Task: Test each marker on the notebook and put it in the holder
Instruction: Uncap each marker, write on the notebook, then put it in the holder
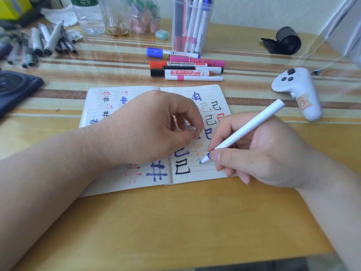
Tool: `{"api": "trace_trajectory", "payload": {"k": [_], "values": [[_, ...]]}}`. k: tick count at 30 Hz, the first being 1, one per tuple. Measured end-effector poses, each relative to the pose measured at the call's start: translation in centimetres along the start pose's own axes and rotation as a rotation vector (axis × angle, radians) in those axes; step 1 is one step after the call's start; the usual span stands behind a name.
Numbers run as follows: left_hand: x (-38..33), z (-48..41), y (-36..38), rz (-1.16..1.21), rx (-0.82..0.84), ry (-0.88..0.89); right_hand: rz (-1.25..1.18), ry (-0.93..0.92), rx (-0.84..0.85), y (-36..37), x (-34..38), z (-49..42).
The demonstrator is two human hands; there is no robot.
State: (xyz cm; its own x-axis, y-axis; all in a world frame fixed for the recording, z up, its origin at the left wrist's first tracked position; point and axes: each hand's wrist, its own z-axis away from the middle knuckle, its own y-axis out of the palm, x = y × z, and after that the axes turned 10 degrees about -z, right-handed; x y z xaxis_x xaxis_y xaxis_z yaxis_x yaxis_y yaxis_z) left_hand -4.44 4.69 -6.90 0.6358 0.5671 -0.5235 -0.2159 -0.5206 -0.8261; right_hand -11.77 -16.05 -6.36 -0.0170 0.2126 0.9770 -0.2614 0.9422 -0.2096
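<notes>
White marker (244,132) in the right hand (259,153), blue tip touching the lower right page of the open notebook (201,174), which lies flat on the counter (156,222). Its fingers (222,132) are curled round the barrel. The left hand (152,130) rests across the notebook's fold, thumb and fingertips pinching a small pale cap (192,129).

Loose markers (185,67) lie in a row just beyond the notebook's far edge, between it and the clear holder (192,26), which stands upright at the back with several markers inside. Bottles (89,14) and a teal eraser (162,34) sit left of the holder. Dark pens (48,42) are heaped at far left above a dark case (15,89). A white controller (298,90) lies right of the notebook, near the marker's raised end, with a black roll (287,41) behind it. Bare wood runs from the notebook to the near edge.
</notes>
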Motion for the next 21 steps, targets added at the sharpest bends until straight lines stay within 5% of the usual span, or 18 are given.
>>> {"api": "trace_trajectory", "payload": {"k": [21], "values": [[-0.03,0.07,0.15,0.005,0.008,0.0,0.064,0.044,-0.008,-0.19,0.2,-0.24]]}}
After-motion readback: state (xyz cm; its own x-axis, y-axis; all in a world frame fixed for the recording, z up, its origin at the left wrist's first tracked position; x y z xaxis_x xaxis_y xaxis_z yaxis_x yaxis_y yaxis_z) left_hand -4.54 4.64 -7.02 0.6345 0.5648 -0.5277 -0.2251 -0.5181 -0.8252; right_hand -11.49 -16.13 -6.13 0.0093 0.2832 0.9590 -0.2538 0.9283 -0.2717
